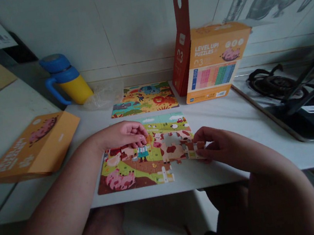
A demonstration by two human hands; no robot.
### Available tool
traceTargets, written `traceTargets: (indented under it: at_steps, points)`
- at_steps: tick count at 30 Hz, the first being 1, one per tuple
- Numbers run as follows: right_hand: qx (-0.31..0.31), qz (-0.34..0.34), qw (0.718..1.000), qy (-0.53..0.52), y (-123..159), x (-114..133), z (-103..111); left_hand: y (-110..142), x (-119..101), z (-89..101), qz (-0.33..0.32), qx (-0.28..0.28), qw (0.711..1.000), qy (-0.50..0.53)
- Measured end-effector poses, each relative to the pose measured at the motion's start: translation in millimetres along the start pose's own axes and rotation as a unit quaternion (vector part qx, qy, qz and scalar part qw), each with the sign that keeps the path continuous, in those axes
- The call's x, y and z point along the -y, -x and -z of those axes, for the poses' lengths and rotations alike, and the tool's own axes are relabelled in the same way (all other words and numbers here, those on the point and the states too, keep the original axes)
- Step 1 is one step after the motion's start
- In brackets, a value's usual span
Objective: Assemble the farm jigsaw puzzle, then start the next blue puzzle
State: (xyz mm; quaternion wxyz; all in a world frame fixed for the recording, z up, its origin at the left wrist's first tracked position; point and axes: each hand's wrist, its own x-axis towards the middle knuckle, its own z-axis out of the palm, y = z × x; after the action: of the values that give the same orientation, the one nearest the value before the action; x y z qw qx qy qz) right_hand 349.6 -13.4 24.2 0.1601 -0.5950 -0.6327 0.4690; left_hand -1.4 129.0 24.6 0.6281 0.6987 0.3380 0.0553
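The right hand pinched a jigsaw piece, presumably light, stiff card best held by its edges. Left hand: fingers curled, grip indiscernible, farm jigsaw beneath.

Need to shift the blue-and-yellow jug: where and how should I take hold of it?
On the jug, probably the blue handle, coming from the front left with the left hand: the handle loops out that way, while crumpled clear plastic lies by the base's right side.
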Motion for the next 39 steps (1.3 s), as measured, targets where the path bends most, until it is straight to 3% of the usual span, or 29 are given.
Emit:
traceTargets:
  at_steps: [6,12,20,27,34,39]
  points:
    - [-0.024,0.017,0.993,0.118,2.7,4.5,3.9,-0.4,-0.1,-0.4,0.004,-0.002,1.000,0.001]
    - [0.001,0.024,0.992,0.127,3.9,8.5,0.3,0.6,-2.4,-1.6,0.007,-0.005,1.000,0.005]
    - [0.046,0.070,0.990,0.111,-1.3,32.7,-25.1,0.2,-2.8,-1.2,0.010,-0.001,1.000,0.003]
    - [0.020,0.057,0.990,0.128,-2.3,36.9,-34.4,-0.8,0.1,-0.3,-0.002,0.009,1.000,0.004]
    - [-0.062,0.059,0.982,0.170,-0.3,36.0,-38.4,-1.3,4.1,1.8,-0.005,0.015,1.000,0.012]
    - [-0.003,0.095,0.974,0.204,11.2,38.1,-41.0,-1.1,2.5,1.3,-0.003,0.016,1.000,0.007]
